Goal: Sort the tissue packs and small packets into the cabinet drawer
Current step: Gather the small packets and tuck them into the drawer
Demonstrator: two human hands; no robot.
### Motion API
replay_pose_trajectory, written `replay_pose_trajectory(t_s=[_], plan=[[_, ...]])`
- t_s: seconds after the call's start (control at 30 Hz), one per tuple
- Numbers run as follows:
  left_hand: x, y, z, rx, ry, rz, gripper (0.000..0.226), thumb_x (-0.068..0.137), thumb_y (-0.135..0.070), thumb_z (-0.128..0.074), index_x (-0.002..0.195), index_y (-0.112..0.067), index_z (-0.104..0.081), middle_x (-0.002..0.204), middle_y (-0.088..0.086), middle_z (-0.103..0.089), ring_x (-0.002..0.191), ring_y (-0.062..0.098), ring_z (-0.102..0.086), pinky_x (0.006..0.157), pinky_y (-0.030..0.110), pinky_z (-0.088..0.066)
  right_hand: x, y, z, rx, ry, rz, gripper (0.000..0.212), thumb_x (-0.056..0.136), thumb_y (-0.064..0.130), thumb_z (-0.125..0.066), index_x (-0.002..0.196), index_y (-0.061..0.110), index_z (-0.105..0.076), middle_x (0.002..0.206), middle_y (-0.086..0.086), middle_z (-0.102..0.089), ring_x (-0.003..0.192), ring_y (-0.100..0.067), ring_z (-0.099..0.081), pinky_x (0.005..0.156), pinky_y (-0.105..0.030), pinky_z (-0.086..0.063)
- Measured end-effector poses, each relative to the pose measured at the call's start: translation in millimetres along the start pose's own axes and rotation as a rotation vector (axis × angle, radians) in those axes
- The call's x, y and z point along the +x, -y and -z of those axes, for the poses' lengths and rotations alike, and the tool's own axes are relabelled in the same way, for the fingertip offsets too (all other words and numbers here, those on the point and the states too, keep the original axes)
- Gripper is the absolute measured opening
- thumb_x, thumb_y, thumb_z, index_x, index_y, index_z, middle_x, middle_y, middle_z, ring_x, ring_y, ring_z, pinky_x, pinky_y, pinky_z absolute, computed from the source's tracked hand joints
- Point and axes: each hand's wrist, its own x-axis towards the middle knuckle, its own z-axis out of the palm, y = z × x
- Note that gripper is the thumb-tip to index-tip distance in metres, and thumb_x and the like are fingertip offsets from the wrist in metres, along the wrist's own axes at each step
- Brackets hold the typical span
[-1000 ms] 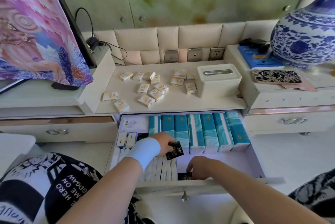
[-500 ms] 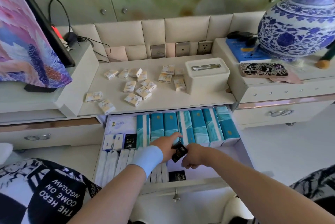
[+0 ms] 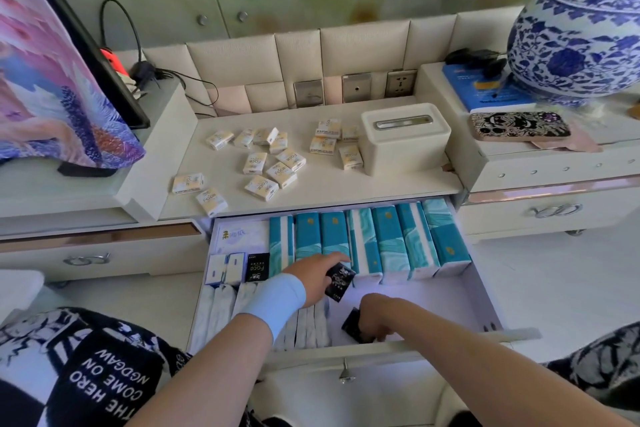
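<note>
The cabinet drawer (image 3: 485, 302) stands pulled out below the counter. A row of teal tissue packs (image 3: 377, 239) fills its back, white packs (image 3: 221, 312) lie along its left, and a black packet (image 3: 257, 266) stands beside two white ones. My left hand (image 3: 313, 279), with a light blue wristband, holds a small black packet (image 3: 340, 282) over the drawer's middle. Near the front wall, my right hand (image 3: 375, 317) grips another black packet (image 3: 351, 324) on the drawer floor. Several small cream tissue packets (image 3: 273, 163) lie scattered on the counter.
A white tissue box (image 3: 403, 137) sits on the counter (image 3: 398, 186) to the right of the packets. A blue-and-white vase (image 3: 581, 39), a blue book and a patterned phone case (image 3: 519, 125) are on the right cabinet. A draped screen stands at the left.
My right hand has dropped from beside the left hand's packet back to the drawer's front, onto the second black packet. The left hand stays over the middle with its packet.
</note>
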Motion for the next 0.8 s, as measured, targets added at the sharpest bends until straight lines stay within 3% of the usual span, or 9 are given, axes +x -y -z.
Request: replay_pose_trajectory(t_s=[0.1,0.2,0.27,0.37,0.43,0.5,0.57,0.7,0.8], plan=[[0.3,2.0,-1.4,-0.037,-0.034,0.014,0.047,0.1,-0.014,-0.043,0.14,-0.038,-0.037,0.131,0.007,-0.053,0.113,0.028,-0.054,0.095,0.04,-0.046,3.5,2.0,-6.1,0.191,-0.059,0.013,0.032,0.081,0.036,-0.072,0.093,0.01,-0.056,0.089,-0.01,-0.062,0.069,-0.023,-0.057,0.066,-0.029,-0.046],[-2.2,0.1,-4.2,-0.056,-0.058,0.024,0.045,0.099,-0.014,-0.045,0.139,-0.036,-0.04,0.125,0.007,-0.058,0.108,0.027,-0.057,0.09,0.038,-0.049,-1.8,12.9,-16.5,0.052,-0.094,0.086,0.043,0.09,0.046,-0.058,0.11,0.009,-0.06,0.106,-0.012,-0.063,0.091,-0.025,-0.057,0.076,-0.031,-0.042],[-2.5,-1.2,-5.9,-0.072,-0.071,0.031,0.044,0.099,-0.016,-0.046,0.138,-0.037,-0.041,0.122,0.006,-0.061,0.105,0.027,-0.059,0.086,0.035,-0.049,-8.4,16.7,-13.5,-0.026,-0.068,0.052,0.046,0.091,0.053,-0.049,0.111,0.013,-0.061,0.109,-0.011,-0.063,0.093,-0.024,-0.054,0.085,-0.035,-0.043],[-0.9,-4.3,-7.3,-0.098,-0.098,0.038,0.04,0.099,-0.019,-0.048,0.134,-0.037,-0.043,0.117,0.004,-0.064,0.099,0.026,-0.061,0.08,0.032,-0.049,-18.7,8.0,9.6,-0.084,-0.022,0.022,0.025,0.093,0.033,-0.047,0.099,0.011,-0.057,0.093,-0.008,-0.059,0.081,-0.024,-0.057,0.082,-0.034,-0.047],[0.2,-6.8,-10.3,-0.118,-0.112,0.047,0.038,0.098,-0.019,-0.049,0.131,-0.038,-0.045,0.112,0.003,-0.065,0.095,0.026,-0.061,0.078,0.033,-0.05,-22.9,-3.5,24.4,0.229,0.007,0.066,0.022,0.093,0.017,-0.041,0.109,0.006,-0.052,0.105,-0.012,-0.062,0.07,-0.022,-0.062,0.066,-0.029,-0.046],[0.7,-9.4,-14.1,-0.124,-0.112,0.063,0.036,0.098,-0.02,-0.049,0.129,-0.038,-0.045,0.107,0.004,-0.065,0.091,0.027,-0.063,0.08,0.037,-0.053,-25.8,-14.0,32.6,0.777,0.099,0.17,0.03,0.091,0.011,-0.039,0.119,0.006,-0.048,0.115,-0.015,-0.062,0.071,-0.023,-0.065,0.058,-0.027,-0.042],[1.3,-11.3,-16.5,-0.096,-0.11,0.051,0.035,0.098,-0.023,-0.049,0.129,-0.038,-0.043,0.108,0.004,-0.066,0.09,0.026,-0.064,0.082,0.04,-0.054,-26.4,-19.8,32.2,1.024,0.102,0.25,0.026,0.093,0.011,-0.043,0.115,0.003,-0.054,0.104,-0.016,-0.063,0.071,-0.025,-0.065,0.055,-0.027,-0.042],[-0.2,-8.4,-12.8,0.099,-0.124,-0.01,0.034,0.097,-0.023,-0.054,0.131,-0.029,-0.05,0.123,0.0,-0.057,0.109,0.021,-0.056,0.089,0.035,-0.047,-12.8,-23.1,13.8,0.704,-0.148,0.096,0.007,0.09,0.012,-0.057,0.092,0.005,-0.058,0.08,-0.012,-0.062,0.059,-0.02,-0.06,0.051,-0.025,-0.045],[-1.4,1.7,-13.3,0.192,-0.175,-0.037,0.037,0.094,-0.024,-0.058,0.131,-0.026,-0.051,0.129,-0.001,-0.049,0.122,0.02,-0.044,0.094,0.034,-0.042,-0.1,-27.5,1.2,0.543,-0.243,-0.049,0.016,0.086,0.016,-0.063,0.074,0.011,-0.054,0.066,-0.005,-0.058,0.054,-0.016,-0.053,0.049,-0.022,-0.044]])
